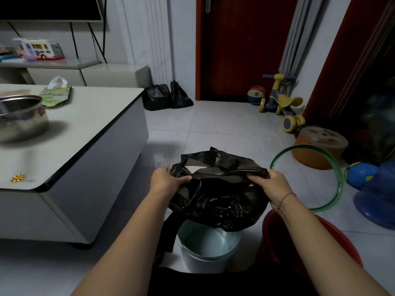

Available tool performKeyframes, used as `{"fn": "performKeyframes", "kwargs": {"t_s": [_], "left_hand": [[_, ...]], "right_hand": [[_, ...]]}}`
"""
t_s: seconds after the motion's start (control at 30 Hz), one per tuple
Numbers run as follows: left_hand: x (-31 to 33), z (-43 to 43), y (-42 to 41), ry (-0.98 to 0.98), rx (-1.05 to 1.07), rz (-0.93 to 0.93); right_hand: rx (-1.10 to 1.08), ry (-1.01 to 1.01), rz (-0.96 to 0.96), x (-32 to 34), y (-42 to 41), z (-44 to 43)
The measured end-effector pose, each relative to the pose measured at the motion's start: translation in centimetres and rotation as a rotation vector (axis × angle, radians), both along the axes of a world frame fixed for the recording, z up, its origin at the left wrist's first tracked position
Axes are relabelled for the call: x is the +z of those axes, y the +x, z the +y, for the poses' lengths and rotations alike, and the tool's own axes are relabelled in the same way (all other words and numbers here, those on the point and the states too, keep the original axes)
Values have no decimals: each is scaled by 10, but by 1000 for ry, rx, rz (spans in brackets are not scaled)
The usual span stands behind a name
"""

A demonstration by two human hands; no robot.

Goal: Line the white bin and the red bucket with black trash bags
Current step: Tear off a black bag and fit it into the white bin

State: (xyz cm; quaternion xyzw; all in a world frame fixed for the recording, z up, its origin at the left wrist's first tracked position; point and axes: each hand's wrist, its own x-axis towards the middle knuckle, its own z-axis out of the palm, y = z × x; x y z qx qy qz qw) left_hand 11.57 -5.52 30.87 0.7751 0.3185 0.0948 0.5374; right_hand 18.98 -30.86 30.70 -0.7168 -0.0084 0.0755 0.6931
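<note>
A crumpled black trash bag (218, 193) hangs in the air above the white bin (208, 251), stretched between both hands. My left hand (165, 180) pinches its left edge and my right hand (271, 183) grips its right edge. The bin stands open on the tiled floor, its inside bare and pale, with the bag's lower folds covering its far rim. The red bucket (333, 231) sits on the floor just right of the bin, mostly hidden behind my right forearm. A second dark strip (168, 233) hangs down left of the bin.
A grey low table (89, 133) with a steel pot (21, 116) stands at left. A green hoop (307, 178), an orange stool (320, 150), a blue toy (372, 189) and a child's tricycle (282, 103) crowd the right. Two filled black bags (166, 97) sit by the red door.
</note>
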Motion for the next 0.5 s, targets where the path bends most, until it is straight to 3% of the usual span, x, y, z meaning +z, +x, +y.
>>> {"fn": "performKeyframes", "kwargs": {"t_s": [0.2,0.37,0.43,0.5], "left_hand": [[5,1,-5,102,8,27],[14,-11,-6,-426,72,-97],[20,-16,-6,-461,93,-91],[30,-24,-7,-370,63,-51]], "right_hand": [[-126,211,41,2,2,-1],[-93,204,42,3,2,5],[-38,212,62,6,0,11],[95,282,111,11,-4,17]]}}
